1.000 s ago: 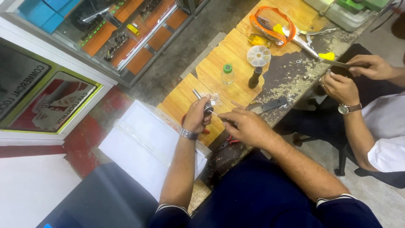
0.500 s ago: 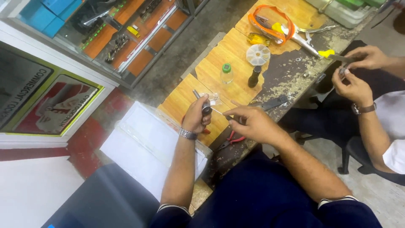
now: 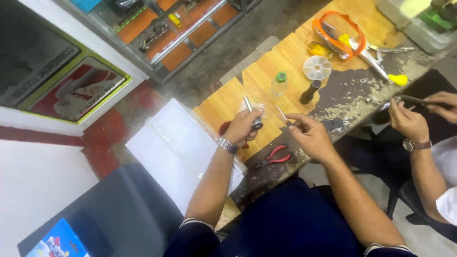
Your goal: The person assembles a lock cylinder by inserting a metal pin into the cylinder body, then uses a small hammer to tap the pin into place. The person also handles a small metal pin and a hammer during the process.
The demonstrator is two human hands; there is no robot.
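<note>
The left hand (image 3: 243,127) was curled closed around a short silvery metal cylinder (image 3: 252,113), one end poking up above the fingers and a dark round end showing just below them. It hovered over the worn wooden bench (image 3: 223,107), above a clear plastic bag (image 3: 259,107) lying there. The right hand (image 3: 309,135) was pinched shut on a thin silvery metal pin (image 3: 282,114), which slanted up and to the left from the fingertips, its tip near the left hand but apart from it. The pin was small and blurred, so it may have been a fine rod or a blade; I could not tell which.

Just below the two hands, a pair of red-handled pliers (image 3: 273,157) lay flat on the dark, scuffed part of the bench. Further up stood a small clear bottle with a green cap (image 3: 279,84), a dark slim bottle (image 3: 309,92) tilted beside it, and a round clear compartment box (image 3: 317,67). Beyond those lay an orange strap loop (image 3: 339,34) and a yellow-handled tool (image 3: 397,79).

At the right edge, a co-worker's hand with a wristwatch (image 3: 407,123) and a second hand (image 3: 440,105) gripped a slim dark tool (image 3: 414,99) between them. A white plastic sheet (image 3: 176,143) rested left of the bench.
</note>
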